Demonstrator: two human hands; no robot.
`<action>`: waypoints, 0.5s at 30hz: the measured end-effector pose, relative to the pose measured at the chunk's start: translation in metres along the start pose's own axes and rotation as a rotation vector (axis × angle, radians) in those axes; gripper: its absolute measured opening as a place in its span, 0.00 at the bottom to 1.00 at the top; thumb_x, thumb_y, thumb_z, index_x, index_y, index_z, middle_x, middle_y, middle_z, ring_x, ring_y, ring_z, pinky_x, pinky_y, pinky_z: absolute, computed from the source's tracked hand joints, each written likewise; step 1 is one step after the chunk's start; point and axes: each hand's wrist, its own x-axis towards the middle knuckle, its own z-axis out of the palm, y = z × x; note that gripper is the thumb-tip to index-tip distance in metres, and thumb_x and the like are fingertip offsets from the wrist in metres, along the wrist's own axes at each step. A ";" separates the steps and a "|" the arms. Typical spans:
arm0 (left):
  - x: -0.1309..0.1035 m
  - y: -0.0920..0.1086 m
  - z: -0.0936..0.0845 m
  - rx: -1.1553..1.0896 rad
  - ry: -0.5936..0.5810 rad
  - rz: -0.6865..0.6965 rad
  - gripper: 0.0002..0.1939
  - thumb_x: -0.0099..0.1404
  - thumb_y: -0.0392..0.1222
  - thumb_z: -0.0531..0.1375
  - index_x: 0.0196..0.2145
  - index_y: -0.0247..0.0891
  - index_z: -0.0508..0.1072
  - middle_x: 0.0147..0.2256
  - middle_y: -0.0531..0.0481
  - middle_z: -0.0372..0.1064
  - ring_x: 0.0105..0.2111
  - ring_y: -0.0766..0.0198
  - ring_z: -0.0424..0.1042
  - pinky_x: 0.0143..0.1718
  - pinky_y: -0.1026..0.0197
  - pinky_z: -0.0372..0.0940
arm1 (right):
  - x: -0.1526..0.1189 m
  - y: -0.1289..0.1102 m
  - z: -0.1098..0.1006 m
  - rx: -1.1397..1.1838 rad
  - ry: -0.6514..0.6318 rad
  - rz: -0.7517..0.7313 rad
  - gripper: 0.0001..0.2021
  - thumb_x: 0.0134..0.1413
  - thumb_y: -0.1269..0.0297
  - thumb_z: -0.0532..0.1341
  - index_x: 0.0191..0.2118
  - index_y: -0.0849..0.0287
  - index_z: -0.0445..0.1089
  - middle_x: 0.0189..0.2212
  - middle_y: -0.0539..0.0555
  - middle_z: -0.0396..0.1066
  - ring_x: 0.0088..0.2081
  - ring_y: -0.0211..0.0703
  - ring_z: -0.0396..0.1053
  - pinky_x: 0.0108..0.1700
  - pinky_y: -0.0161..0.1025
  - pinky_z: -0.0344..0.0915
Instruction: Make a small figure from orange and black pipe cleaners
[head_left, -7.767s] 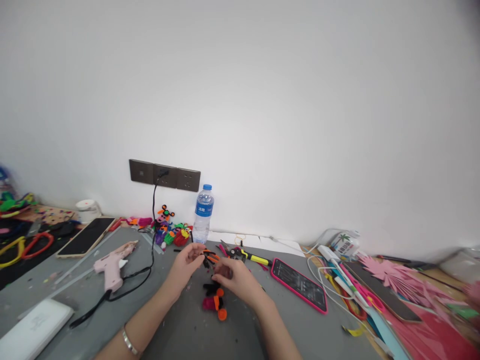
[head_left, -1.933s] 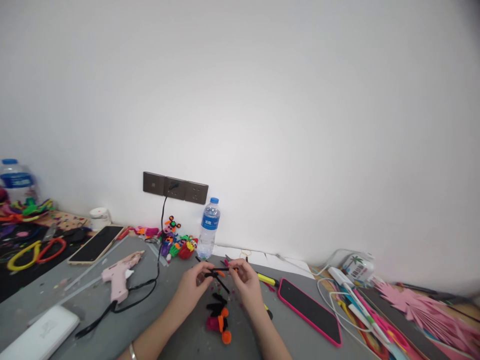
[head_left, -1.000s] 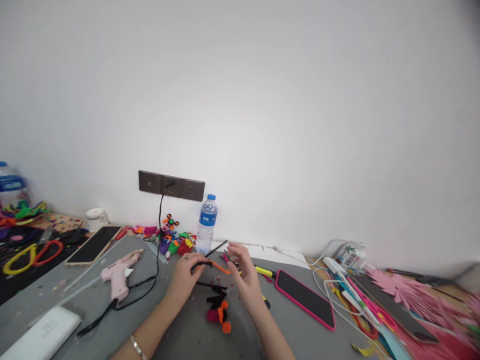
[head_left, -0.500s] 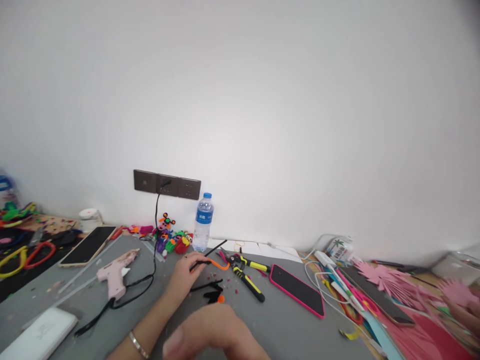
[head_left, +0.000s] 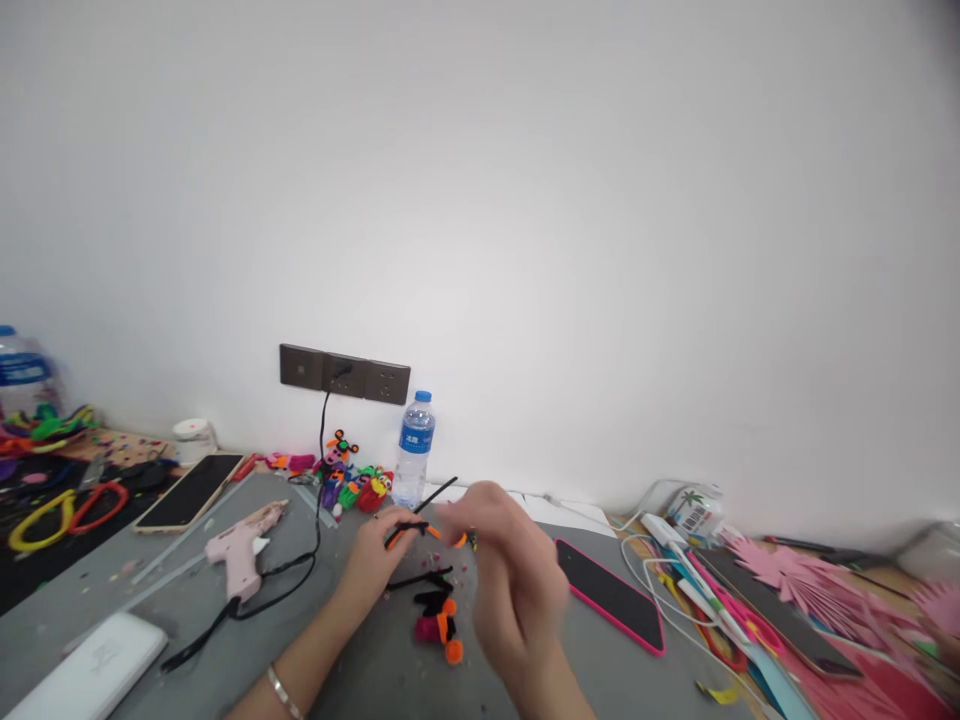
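My left hand [head_left: 381,552], with a bracelet on its wrist, pinches a black pipe cleaner [head_left: 436,494] together with an orange one, left of centre on the grey mat. Close to it on the right is my right hand [head_left: 517,570], raised and blurred, its fingers curled near the orange end; what they hold, if anything, is hidden. Below the two hands lies a small piece of black, magenta and orange pipe cleaner [head_left: 436,628]. Another black pipe cleaner [head_left: 420,579] rests just above that piece. My right hand covers most of the pliers.
A pink glue gun [head_left: 238,555], its cord and a white power bank [head_left: 94,668] are on the left. Behind stand a water bottle [head_left: 414,455] and small colourful figures [head_left: 373,490]. On the right lie a pink-edged phone [head_left: 611,597], cables and pink paper [head_left: 787,580].
My right hand has moved up and right, nearer my left hand, uncovering the magenta and orange piece and now hiding the pliers. The view has shifted slightly left.
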 end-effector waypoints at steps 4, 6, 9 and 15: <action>0.002 0.001 -0.003 0.003 -0.021 -0.040 0.09 0.58 0.41 0.59 0.34 0.40 0.78 0.35 0.47 0.78 0.37 0.55 0.75 0.32 0.60 0.67 | -0.017 0.082 0.016 0.019 0.254 0.429 0.10 0.64 0.59 0.50 0.46 0.55 0.63 0.23 0.46 0.54 0.23 0.36 0.54 0.25 0.34 0.52; 0.002 0.000 -0.003 -0.001 -0.024 -0.038 0.09 0.59 0.41 0.58 0.34 0.39 0.78 0.36 0.46 0.78 0.38 0.55 0.75 0.32 0.60 0.66 | -0.033 0.115 0.021 0.111 0.267 0.616 0.14 0.61 0.52 0.52 0.45 0.56 0.62 0.20 0.43 0.50 0.20 0.34 0.50 0.23 0.33 0.48; 0.001 0.000 -0.001 0.004 -0.066 0.011 0.09 0.60 0.39 0.58 0.34 0.40 0.78 0.36 0.46 0.78 0.39 0.55 0.75 0.35 0.60 0.67 | -0.053 0.146 0.026 0.327 0.071 0.841 0.24 0.51 0.40 0.57 0.39 0.59 0.66 0.17 0.41 0.50 0.18 0.33 0.47 0.20 0.32 0.44; -0.004 0.005 0.004 0.019 -0.225 0.112 0.09 0.59 0.35 0.58 0.35 0.41 0.78 0.36 0.47 0.78 0.38 0.58 0.75 0.42 0.59 0.67 | -0.065 0.159 0.029 0.426 -0.065 0.885 0.25 0.47 0.40 0.60 0.26 0.62 0.73 0.14 0.46 0.59 0.17 0.32 0.52 0.21 0.33 0.48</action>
